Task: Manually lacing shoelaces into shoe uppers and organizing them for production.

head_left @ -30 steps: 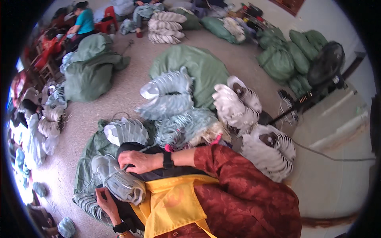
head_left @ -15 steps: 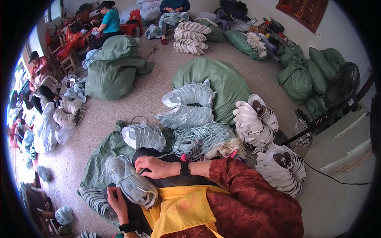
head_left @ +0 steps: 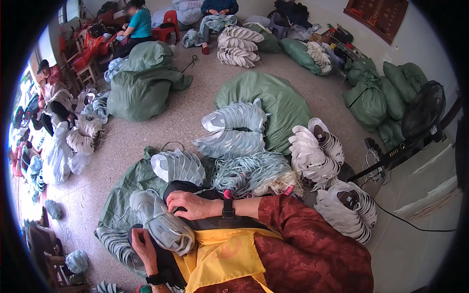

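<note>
A pale grey sneaker upper lies slantwise over my lap, between my two hands. Along its left side, my left hand has its fingers curled and pressed together; what they pinch is too small to make out. My right hand bends over the upper's right edge with thumb and fingers closed, and their tips hide whatever they grip. A thin pale lace trails off the upper's left side. Under my hands lies dark cloth, and a yellow apron covers my front.
Before me lie a heap of pale blue laces and stacked blue uppers. White uppers stand to the right, near a black fan. A green sack lies beyond. Other people sit at the back and left.
The whole view has shifted slightly. My hands and the sneaker upper keep nearly the same place and pose.
</note>
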Available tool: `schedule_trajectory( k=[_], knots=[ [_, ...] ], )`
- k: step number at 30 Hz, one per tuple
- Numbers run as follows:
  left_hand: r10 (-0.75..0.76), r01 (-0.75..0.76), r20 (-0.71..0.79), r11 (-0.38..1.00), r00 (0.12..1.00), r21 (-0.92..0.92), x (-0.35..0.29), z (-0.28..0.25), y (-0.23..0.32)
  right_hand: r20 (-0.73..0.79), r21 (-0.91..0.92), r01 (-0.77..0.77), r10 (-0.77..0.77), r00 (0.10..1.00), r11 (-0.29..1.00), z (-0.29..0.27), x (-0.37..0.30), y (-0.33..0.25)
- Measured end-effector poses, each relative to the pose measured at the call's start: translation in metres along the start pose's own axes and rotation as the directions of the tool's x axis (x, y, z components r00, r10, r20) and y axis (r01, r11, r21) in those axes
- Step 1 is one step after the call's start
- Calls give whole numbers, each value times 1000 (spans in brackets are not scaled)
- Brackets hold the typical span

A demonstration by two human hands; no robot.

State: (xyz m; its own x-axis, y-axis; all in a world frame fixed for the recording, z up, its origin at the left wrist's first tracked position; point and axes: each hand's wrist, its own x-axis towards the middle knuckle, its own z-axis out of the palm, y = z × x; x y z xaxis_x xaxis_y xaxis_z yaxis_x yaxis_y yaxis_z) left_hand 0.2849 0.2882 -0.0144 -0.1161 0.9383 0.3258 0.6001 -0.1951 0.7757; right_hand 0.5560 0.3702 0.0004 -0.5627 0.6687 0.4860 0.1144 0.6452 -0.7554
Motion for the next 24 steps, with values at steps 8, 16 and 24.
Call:
schedule_trajectory(
  k=[8,16,24],
  knots=[
    [-30,30,-2,1000,1000,-1,0,0,-9,-22,-5,57,-57,998,998,4,-1,8],
    [1,-1,-46,1000,999,-11,0,0,4,33,-32,-33,34,999,999,-2,9,2],
    [-24,22,-39,999,999,-43,0,-1,17,56,-59,-101,104,993,993,-6,12,-3]
  ],
)
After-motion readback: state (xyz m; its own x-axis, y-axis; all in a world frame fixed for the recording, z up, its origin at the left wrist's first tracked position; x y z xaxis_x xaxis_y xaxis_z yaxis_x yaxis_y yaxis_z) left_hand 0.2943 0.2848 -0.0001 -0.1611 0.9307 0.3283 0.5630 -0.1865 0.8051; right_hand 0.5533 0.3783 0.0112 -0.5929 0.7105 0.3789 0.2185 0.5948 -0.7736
